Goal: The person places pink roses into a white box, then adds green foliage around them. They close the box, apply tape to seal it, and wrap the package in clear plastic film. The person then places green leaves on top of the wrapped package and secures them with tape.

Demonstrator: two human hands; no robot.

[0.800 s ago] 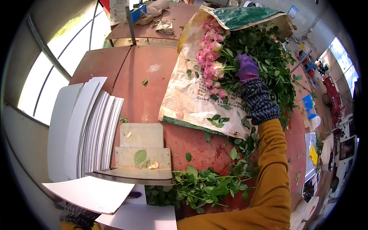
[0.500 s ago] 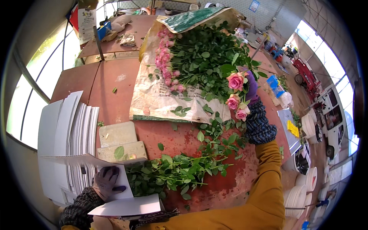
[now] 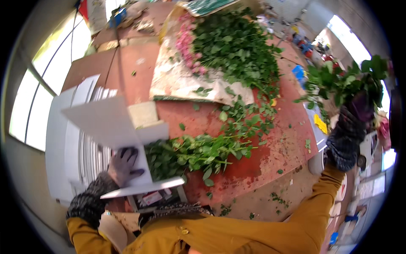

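At the left of the table, my left hand [image 3: 124, 166], in a greyish glove, lies flat with fingers spread on a folded white card sheet [image 3: 99, 120]. Its flaps stand up on both sides of the hand. A leafy bunch of green stems [image 3: 207, 149] reaches from the sheet's right edge across the table; any flower heads there are hidden. Out at the far right, my right hand [image 3: 362, 106], in a purple glove, is closed round a bunch of roses [image 3: 347, 80]. Their leaves spread above the hand, and a blurred pink bloom [image 3: 384, 132] hangs below it.
Several pink roses [image 3: 188, 42] with dense foliage lie on a pale sack [image 3: 169, 84] at the back. A stack of white card sheets [image 3: 59, 139] stands at far left. Loose leaves [image 3: 253, 118] litter the reddish table [image 3: 275, 148]. A yellow object [image 3: 320, 124] lies near the right edge.
My right hand has swung right with the roses, away from the table's back. The card flap by my left hand has risen higher. The whole view has shifted.
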